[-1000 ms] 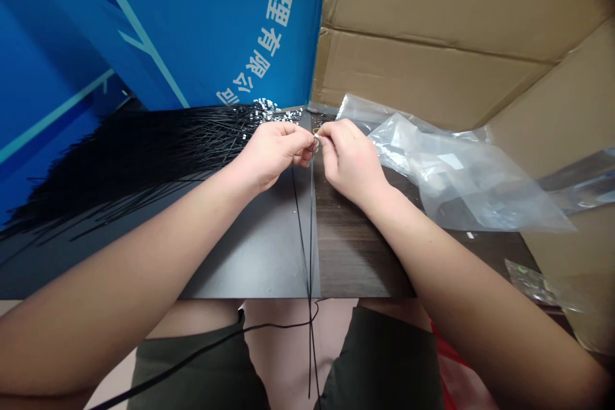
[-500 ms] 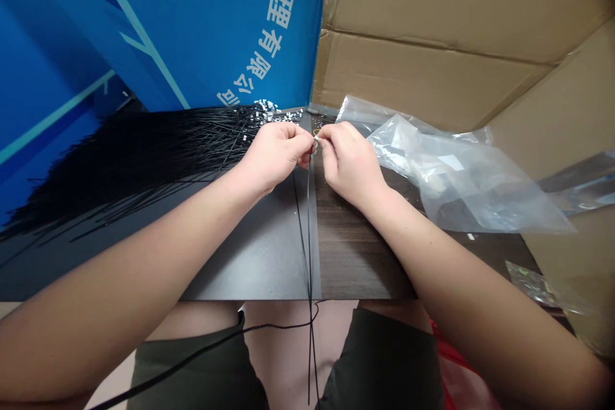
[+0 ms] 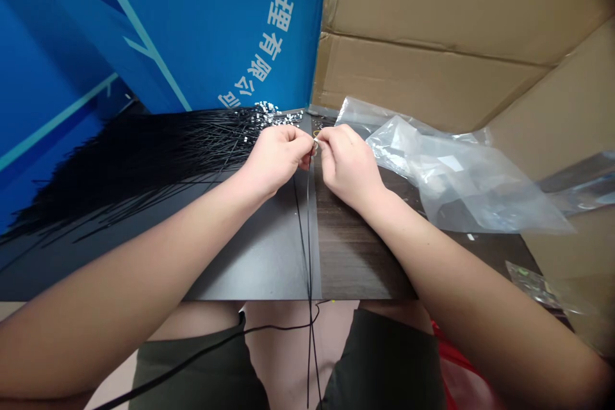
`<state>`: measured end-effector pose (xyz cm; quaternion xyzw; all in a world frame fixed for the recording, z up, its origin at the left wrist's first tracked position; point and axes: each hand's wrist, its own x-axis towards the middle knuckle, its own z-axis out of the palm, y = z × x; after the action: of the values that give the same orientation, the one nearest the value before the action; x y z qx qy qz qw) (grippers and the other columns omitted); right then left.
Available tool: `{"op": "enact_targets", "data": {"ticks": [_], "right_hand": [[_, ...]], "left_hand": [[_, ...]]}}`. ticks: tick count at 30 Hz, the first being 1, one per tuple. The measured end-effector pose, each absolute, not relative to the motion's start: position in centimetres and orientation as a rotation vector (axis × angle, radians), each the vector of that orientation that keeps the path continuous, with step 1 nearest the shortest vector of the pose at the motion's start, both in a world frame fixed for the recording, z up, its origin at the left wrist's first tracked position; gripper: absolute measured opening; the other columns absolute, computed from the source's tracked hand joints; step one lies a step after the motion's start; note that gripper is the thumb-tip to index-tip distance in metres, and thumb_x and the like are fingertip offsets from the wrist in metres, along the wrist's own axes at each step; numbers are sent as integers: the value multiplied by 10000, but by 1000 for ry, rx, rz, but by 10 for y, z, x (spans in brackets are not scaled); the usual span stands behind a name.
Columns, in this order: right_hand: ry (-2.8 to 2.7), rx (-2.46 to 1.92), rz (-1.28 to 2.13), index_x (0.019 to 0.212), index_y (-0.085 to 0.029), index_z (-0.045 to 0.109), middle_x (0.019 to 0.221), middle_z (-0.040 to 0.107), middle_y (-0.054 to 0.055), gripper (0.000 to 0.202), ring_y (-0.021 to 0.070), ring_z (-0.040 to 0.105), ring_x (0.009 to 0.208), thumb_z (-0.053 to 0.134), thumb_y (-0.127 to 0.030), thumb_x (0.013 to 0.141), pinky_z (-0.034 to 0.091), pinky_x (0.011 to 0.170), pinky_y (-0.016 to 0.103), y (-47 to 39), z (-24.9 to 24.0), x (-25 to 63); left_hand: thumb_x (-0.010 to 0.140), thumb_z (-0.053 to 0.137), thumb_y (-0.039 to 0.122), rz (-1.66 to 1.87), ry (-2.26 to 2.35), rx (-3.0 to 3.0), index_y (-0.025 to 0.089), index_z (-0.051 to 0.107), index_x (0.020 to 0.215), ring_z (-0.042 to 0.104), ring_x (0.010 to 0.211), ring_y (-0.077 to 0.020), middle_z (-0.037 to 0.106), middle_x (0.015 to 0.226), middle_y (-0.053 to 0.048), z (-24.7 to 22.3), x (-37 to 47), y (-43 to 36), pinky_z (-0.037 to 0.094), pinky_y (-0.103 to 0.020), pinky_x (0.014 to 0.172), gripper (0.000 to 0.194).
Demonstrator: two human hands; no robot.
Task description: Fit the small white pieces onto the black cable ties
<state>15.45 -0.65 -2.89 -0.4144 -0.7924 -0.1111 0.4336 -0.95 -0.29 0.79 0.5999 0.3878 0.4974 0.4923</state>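
My left hand (image 3: 282, 157) is closed, thumb and fingers pinched together on a thin black cord (image 3: 310, 230). Two dark strands of cord run down from beneath it, past the table's front edge and between the knees. Fingertip to fingertip with it, my right hand (image 3: 353, 163) pinches a small white piece (image 3: 316, 139) at the cord's upper end. Most of that piece is covered by the fingers. Left of my left hand lies a large heap of black cords (image 3: 144, 147), with many small white tips (image 3: 269, 116) gathered at its near-centre end.
Clear plastic bags (image 3: 432, 160) lie on the dark wood table (image 3: 355, 256) at right. A small bag of parts (image 3: 531, 285) rests by the right edge. Behind stand a blue printed panel (image 3: 202, 25) and cardboard (image 3: 423, 0). A thicker black cable (image 3: 202, 346) crosses above the lap.
Both hands keep almost the same place and the same pinch. The view has shifted very slightly. A small yellow spot now shows at the table's front edge.
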Motion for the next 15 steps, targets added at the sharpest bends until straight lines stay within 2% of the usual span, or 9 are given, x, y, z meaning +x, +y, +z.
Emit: {"op": "enact_targets", "data": {"ticks": [8,15], "right_hand": [[-1917,-1032,-301,1012,-222,595,961,683,112,179,271,623,930,445,-125,998,518,849,415,-5,-26,156],[-1925,-1048,-282,1008,-220,592,964,684,113,178,272,619,923,453,-114,978,519,837,414,-6,-25,155]], "left_hand": [[781,696,181,1151,896,1434,160,663,633,566,591,-104,650,655,-21,11,-10,-1,487,-252,612,153],[770,686,159,1135,912,1424,153,694,678,587,612,-105,676,692,-27,11,-12,-1,509,-252,634,92]]}}
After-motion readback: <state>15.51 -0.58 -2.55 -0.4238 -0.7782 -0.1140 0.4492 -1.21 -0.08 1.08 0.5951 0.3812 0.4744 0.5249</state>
